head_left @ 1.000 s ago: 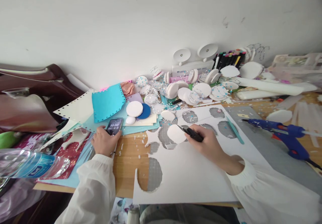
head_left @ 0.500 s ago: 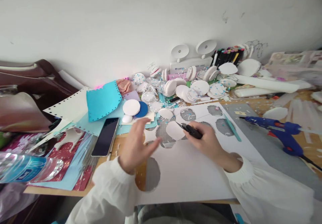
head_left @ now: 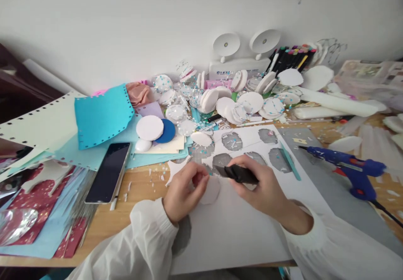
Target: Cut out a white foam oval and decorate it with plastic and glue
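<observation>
My right hand is closed round a black utility knife, its blade pointing left over the cut white sheet. Close by, my left hand is curled, with thumb and index finger pinched together at the upper left edge of a white round disc. The disc lies between the two hands, just above the sheet. Ragged round holes in the sheet, such as the cut-out hole, show a grey mat underneath. A white offcut lies behind my left hand.
A blue glue gun and a teal pen-like tool are on the right. At the back sit piled white discs, markers and a twin-headed lamp. To the left lie a phone and blue felt.
My left hand has gone from open fingers to a pinch at the disc. The disc has shifted nearer to me, off the hole. The knife stays in my right hand. The view has shifted too.
</observation>
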### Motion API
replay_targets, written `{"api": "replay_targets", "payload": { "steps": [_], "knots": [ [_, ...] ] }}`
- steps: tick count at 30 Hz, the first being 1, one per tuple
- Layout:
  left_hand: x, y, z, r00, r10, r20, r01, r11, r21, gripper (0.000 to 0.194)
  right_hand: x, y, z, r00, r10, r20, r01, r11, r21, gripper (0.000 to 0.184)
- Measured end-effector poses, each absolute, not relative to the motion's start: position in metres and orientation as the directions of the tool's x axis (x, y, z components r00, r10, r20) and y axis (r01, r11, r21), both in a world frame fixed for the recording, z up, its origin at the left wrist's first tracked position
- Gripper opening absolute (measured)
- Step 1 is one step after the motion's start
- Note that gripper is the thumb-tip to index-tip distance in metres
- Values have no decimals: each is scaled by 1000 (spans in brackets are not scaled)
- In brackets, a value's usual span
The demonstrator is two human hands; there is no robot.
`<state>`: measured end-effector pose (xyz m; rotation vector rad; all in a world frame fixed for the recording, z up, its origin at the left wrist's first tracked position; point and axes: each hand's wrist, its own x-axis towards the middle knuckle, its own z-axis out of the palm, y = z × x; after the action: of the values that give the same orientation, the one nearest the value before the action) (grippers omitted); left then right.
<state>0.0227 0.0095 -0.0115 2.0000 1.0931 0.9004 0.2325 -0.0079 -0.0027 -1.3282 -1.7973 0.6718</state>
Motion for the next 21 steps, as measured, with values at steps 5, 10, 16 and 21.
{"api": "replay_targets", "payload": {
  "steps": [5, 10, 16, 21],
  "knots": [
    [25, 8, -11, 384, 909, 162, 282, -282, 917, 14, 236, -3, -3, -53, 950, 307, 558, 283, -780, 7],
    [27, 8, -15, 307, 952, 16, 136, -60, 989, 21, 237, -6, -7, -184, 924, 334, 508, 381, -772, 12],
    [29, 9, -23, 295, 956, -7, 112, -28, 993, 22, 230, -13, -13, -331, 832, 446, 428, 553, -715, 17],
    [27, 10, -12, 387, 917, 98, 120, -156, 980, 23, 226, -14, -17, -364, 803, 472, 420, 594, -686, 16]
  ]
}}
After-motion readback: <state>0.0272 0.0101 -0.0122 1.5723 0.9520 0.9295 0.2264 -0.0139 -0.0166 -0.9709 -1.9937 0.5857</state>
